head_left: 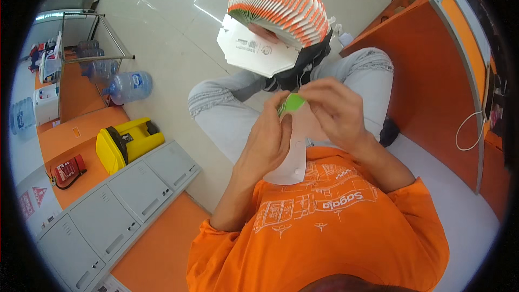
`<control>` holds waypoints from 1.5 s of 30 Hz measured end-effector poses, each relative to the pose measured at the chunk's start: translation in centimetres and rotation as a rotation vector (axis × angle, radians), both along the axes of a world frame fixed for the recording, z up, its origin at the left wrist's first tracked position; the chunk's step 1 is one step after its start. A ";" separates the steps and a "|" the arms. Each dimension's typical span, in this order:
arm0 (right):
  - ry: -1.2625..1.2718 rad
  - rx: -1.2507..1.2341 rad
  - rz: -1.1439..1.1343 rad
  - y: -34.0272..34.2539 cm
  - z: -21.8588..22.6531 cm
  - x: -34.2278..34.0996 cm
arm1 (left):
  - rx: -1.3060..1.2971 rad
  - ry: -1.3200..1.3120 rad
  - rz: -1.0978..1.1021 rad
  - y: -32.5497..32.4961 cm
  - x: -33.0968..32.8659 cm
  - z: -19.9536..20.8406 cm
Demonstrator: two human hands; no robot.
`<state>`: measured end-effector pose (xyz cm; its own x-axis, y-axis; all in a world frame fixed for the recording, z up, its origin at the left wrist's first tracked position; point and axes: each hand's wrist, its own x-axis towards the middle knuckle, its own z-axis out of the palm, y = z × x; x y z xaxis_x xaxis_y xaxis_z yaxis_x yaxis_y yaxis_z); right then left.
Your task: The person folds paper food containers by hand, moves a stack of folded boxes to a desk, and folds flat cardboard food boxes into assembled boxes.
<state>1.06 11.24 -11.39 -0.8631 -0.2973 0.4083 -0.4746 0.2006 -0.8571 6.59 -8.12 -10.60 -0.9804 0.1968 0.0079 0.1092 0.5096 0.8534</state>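
Above my lap, my left hand grips a whitish, see-through sheet that hangs down over my orange shirt. A small bright green piece shows at the sheet's top, between both hands. My right hand is closed with its fingertips pinched at the right edge of the green piece. Whether the green piece is stuck to the sheet, I cannot tell. Beyond my hands, a fanned stack of flat white-and-orange cartons curves over a white carton panel near my feet.
An orange-red desk panel rises close on my right. To the left stand grey lockers, a yellow bin, a red fire extinguisher and several blue water jugs. The pale tiled floor stretches ahead.
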 end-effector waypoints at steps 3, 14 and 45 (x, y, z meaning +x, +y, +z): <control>-0.164 -0.062 -0.034 0.0 0.5 0.1 | 0.160 -0.105 -0.075 -0.3 -0.4 0.2; -0.118 0.032 0.016 -1.0 2.9 -3.1 | 0.499 -0.274 0.014 -2.1 -1.4 -1.5; -0.409 -0.028 0.030 -1.1 1.6 -4.1 | 0.362 -0.830 -0.280 -4.2 -2.5 -0.9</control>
